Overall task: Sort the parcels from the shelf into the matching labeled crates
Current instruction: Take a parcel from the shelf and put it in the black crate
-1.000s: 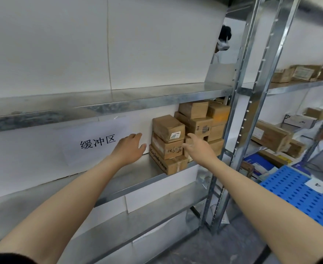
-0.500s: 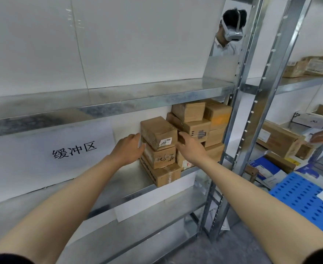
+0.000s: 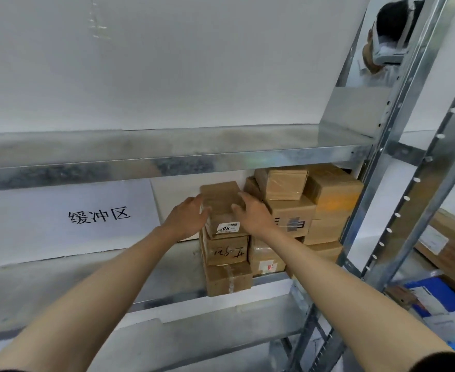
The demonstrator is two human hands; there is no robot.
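My left hand [image 3: 187, 218] and right hand [image 3: 253, 214] clasp the box [image 3: 221, 201] by its sides, to lift it off the stack [image 3: 226, 252].

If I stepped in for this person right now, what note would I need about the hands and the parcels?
Left hand and right hand each grip a side of the top parcel, uppermost in a stack of three on the shelf. To its right are other parcels.
Done: nothing visibly sorted.
Left: lift it out, read its label, sort it, then the rest.
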